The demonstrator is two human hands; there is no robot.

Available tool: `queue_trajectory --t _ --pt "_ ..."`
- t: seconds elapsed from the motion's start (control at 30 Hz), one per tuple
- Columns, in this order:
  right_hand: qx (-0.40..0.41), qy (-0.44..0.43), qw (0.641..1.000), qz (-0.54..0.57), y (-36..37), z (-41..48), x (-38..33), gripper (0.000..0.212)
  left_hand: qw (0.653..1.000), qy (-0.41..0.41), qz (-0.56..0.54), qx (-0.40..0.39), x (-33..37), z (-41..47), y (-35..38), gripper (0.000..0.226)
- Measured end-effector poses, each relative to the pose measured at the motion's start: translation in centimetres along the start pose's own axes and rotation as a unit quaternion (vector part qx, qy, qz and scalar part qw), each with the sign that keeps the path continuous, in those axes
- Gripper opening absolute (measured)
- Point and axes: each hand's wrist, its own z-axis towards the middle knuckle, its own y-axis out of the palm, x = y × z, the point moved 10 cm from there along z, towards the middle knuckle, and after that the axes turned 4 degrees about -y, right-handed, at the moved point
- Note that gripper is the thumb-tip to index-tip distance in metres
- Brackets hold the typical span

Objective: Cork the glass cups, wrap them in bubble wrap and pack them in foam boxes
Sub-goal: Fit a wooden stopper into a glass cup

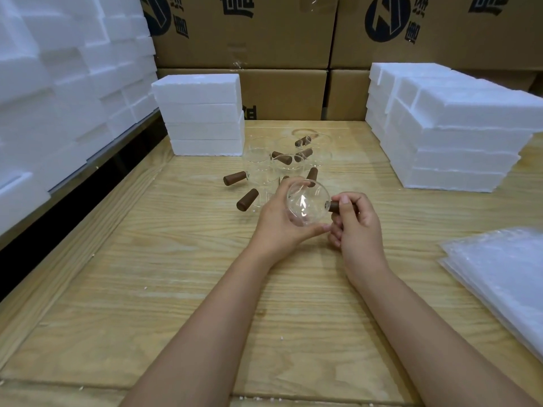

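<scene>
A clear glass cup [307,202] is held above the wooden table [182,289], its mouth turned toward me. My left hand [279,221] grips it from the left and below. My right hand [352,221] pinches the brown cork handle [335,206] that sticks out of the cup's right side. Behind them stand several more glass cups [260,160] with brown cork handles [235,178]. A stack of bubble wrap sheets [499,277] lies at the right. White foam boxes are stacked at the back left [202,113] and at the right [440,127].
Tall piles of foam pieces [58,83] fill the left side beyond the table's edge. Cardboard cartons [264,39] form a wall at the back. The near part of the table holds only small foam crumbs.
</scene>
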Motion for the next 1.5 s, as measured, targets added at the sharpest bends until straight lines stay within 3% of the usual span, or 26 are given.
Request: queue_trajectory --t 0.1,0.27,0.63,0.9,1.0,1.17,1.33,1.5 --pt "0.06 -0.05 0.994 -0.075 -0.6 -0.4 -1.0 0.022 1.0 0.003 -0.017 -0.023 0.6 -0.2 0.5 0.071" --pt "0.093 -0.091 0.979 -0.158 -0.6 -0.4 -2.4 0.025 0.995 -0.02 -0.058 -0.078 0.8 -0.3 1.6 0.073" --pt "0.1 0.008 0.975 -0.2 -1.2 0.4 -1.0 0.049 0.996 0.017 0.022 -0.079 0.4 -0.2 1.8 0.076" --pt "0.039 0.074 0.958 -0.275 -0.1 0.7 -0.4 0.072 0.992 0.073 0.087 -0.064 0.7 -0.3 2.0 0.079" --pt "0.003 0.047 0.941 -0.334 0.5 0.6 -0.7 0.077 0.992 0.084 0.077 -0.049 1.1 -0.2 1.7 0.078" --pt "-0.055 -0.006 0.917 -0.395 1.8 0.3 -1.6 0.087 0.997 0.034 0.045 -0.045 0.2 0.0 1.2 0.077" --pt "-0.122 -0.032 0.914 -0.385 2.4 0.1 -2.3 0.071 0.999 0.007 -0.012 -0.05 0.3 0.0 1.0 0.073" --pt "-0.165 -0.053 0.939 -0.298 2.6 0.3 -3.3 0.058 0.998 -0.012 -0.037 -0.047 0.4 -0.1 0.8 0.069"
